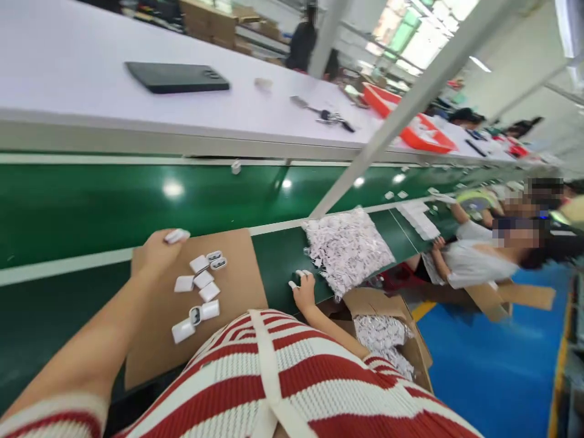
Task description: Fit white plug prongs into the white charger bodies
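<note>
My left hand (157, 252) is closed at the far left edge of a brown cardboard sheet (241, 267), with a white earbud case (177, 236) at its fingertips; blur hides its details. On the cardboard lie several white earbud cases (203, 279). A few have their lids up, showing dark interiors, such as the open case (195, 315). My right hand (305, 292) hovers over the green work surface, thumb and fingers apart and holding nothing, with white covers on the fingertips. Just right of it rests a clear bag of small white parts (349, 246).
A green conveyor belt (91, 188) runs behind the cardboard. Above it, a white shelf (82, 73) carries a phone (177, 77), keys (331, 117) and a red tray (424, 134). A slanted metal post (387, 128) crosses rightward. An open carton (417, 334) stands low right. Co-workers sit farther right.
</note>
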`<state>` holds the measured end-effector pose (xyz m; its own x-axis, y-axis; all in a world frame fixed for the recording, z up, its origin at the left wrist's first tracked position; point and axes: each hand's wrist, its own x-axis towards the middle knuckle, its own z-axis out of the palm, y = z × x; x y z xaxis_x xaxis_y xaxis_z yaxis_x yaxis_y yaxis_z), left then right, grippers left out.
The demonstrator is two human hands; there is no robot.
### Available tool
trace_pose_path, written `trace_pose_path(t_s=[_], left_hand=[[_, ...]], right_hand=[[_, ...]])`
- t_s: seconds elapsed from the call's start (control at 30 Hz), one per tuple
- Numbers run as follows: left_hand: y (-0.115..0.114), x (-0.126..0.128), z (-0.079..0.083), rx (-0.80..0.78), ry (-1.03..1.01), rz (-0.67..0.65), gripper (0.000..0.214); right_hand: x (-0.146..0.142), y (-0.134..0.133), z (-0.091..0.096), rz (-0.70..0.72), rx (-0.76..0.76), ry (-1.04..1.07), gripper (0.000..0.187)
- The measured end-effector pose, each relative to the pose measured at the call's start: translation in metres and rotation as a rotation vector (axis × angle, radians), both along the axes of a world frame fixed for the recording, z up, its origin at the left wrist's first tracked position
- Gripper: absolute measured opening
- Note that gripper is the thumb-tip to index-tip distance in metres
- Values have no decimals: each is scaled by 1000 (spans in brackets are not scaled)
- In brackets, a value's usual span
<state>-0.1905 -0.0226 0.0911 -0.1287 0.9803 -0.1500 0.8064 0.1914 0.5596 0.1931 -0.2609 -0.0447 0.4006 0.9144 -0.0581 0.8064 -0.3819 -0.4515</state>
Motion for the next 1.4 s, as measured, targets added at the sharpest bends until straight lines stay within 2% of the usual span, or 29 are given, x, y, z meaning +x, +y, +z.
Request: trace_pose_path(t_s=[0.07, 0.13, 0.2, 0.3, 0.33, 0.4, 0.47, 0.5, 0.53, 0.63, 0.67, 0.7, 0.8, 0.87, 0.97, 1.1, 1.27, 1.4], left_hand=[[28, -13, -12, -24, 3, 44, 38], [50, -26, -29, -34, -2, 76, 38], [65, -36, -46, -49, -9, 96, 36], [75, -40, -62, -83, -9, 118, 33], [76, -39, -65, -77, 0, 130, 35], [72, -31, -66, -18, 40, 183, 53], [58, -16, -65, 84, 88, 233, 74], [46, -6, -65, 140, 103, 206, 78], [32, 4, -65, 184, 109, 122, 75], [-22, 35, -72, 211, 116, -323, 54], [-39, 44, -76, 195, 130, -435, 51], [-55, 51, -81, 178, 148, -490, 49], [-83, 64, -94, 176, 186, -466, 38], [-88, 69, -99, 188, 183, -435, 30], [-90, 74, -103, 206, 156, -460, 25], [-104, 79, -102, 226, 92, -539, 28], [-132, 93, -103, 226, -19, -598, 31], [-150, 115, -115, 142, -138, -648, 29]], right_hand=[[-7, -4, 3, -109, -8, -64, 59], [-9, -11, 6, -232, -75, -32, 71], [-7, -18, 8, -274, -139, 135, 66], [1, -19, 11, -256, -129, 350, 48], [4, -17, 12, -252, -120, 379, 45], [8, -11, 14, -260, -109, 430, 46], [8, -4, 15, -271, -100, 510, 51], [6, -1, 17, -271, -96, 561, 54], [4, 1, 18, -269, -93, 617, 57], [-7, 9, 23, -251, -83, 794, 60], [-12, 12, 26, -243, -82, 848, 60], [-16, 15, 29, -233, -84, 895, 59], [-26, 24, 42, -191, -97, 1031, 55], [-31, 29, 54, -158, -110, 1183, 56], [-36, 33, 71, -128, -131, 1405, 64], [-39, 32, 88, -65, -161, 1477, 65], [-39, 30, 94, -24, -165, 1547, 62], [-39, 31, 90, -15, -165, 1538, 58]])
